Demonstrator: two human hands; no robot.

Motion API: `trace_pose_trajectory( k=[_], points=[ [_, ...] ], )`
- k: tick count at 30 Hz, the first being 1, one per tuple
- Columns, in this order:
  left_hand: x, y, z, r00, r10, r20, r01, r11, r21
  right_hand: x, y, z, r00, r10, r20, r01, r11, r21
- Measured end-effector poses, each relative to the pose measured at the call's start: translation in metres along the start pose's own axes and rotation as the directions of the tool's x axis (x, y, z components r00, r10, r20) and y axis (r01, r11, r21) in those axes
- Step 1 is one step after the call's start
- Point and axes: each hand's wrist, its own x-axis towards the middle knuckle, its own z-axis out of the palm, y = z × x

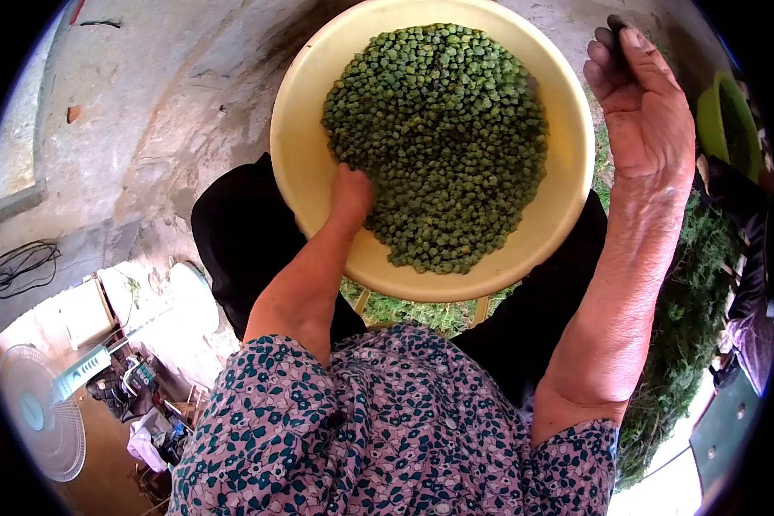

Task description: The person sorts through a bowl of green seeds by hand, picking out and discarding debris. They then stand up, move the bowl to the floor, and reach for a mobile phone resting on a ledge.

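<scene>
A wide pale-yellow basin (pixel 568 163) sits between my knees, holding a heap of small round green berries (pixel 447 129) that look like green peppercorns. At the heap's left edge, inside the basin, my left hand (pixel 351 193) is closed with its fingers curled down. Its fingertips are hidden, so what it grips does not show. Beyond the basin's right rim, my right hand (pixel 636 103) is raised, palm turned partly up. Its darkened fingers are curled, with the thumb close against them; anything between them is too small to make out.
Leafy green branches (pixel 679 318) are piled along my right side. A green tub (pixel 728 129) stands at the far right. To the lower left are an electric fan (pixel 39 413) and assorted clutter (pixel 146 404). A coiled black cable (pixel 21 267) lies farther up the left side.
</scene>
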Motion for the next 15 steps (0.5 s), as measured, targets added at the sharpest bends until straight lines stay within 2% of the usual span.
trace_pose_trajectory(
  k=[3,4,5,6,7,8,9,11,12,14,15],
  points=[
    [-0.006,0.011,-0.008,1.0,0.0,-0.016,0.0,1.0,0.018,0.002,0.001,-0.001,1.0,0.002,0.023,-0.003,0.999,0.036],
    [-0.003,0.017,-0.005,0.964,-0.255,-0.068,0.221,0.92,-0.324,0.002,0.002,-0.001,1.0,0.002,0.024,-0.003,0.999,0.039],
    [0.0,0.021,-0.004,0.868,-0.495,-0.032,0.367,0.684,-0.63,0.002,0.002,-0.002,1.0,0.015,0.026,-0.016,0.999,0.039],
    [0.0,0.024,-0.014,0.869,-0.493,-0.037,0.363,0.687,-0.63,0.002,0.001,-0.003,0.999,0.027,0.025,-0.028,0.999,0.037],
    [-0.004,0.026,-0.029,0.857,-0.513,0.052,0.421,0.638,-0.645,0.0,0.0,0.0,0.999,0.025,0.023,-0.026,0.999,0.036],
    [-0.006,0.026,-0.037,0.838,-0.528,0.142,0.48,0.587,-0.652,-0.002,0.001,0.006,0.999,0.002,-0.04,0.0,0.998,0.067],
    [-0.004,0.023,-0.033,0.838,-0.527,0.141,0.479,0.588,-0.652,-0.003,0.001,0.009,0.995,-0.017,-0.103,0.027,0.995,0.096],
    [0.002,0.011,-0.015,0.93,-0.338,0.145,0.361,0.76,-0.54,-0.002,0.002,0.005,0.996,-0.014,-0.085,0.022,0.996,0.088],
    [0.002,0.01,-0.008,0.931,-0.335,0.141,0.356,0.761,-0.542,-0.001,0.002,0.003,0.998,-0.013,-0.065,0.018,0.997,0.079],
    [0.003,0.011,0.001,0.816,-0.573,0.08,0.344,0.368,-0.864,-0.002,0.001,0.005,0.997,0.001,-0.072,0.001,0.999,0.038],
    [0.005,0.01,0.002,0.818,-0.57,0.073,0.334,0.369,-0.868,-0.002,0.0,0.006,0.997,0.023,-0.078,-0.023,1.0,-0.001]
  ],
)
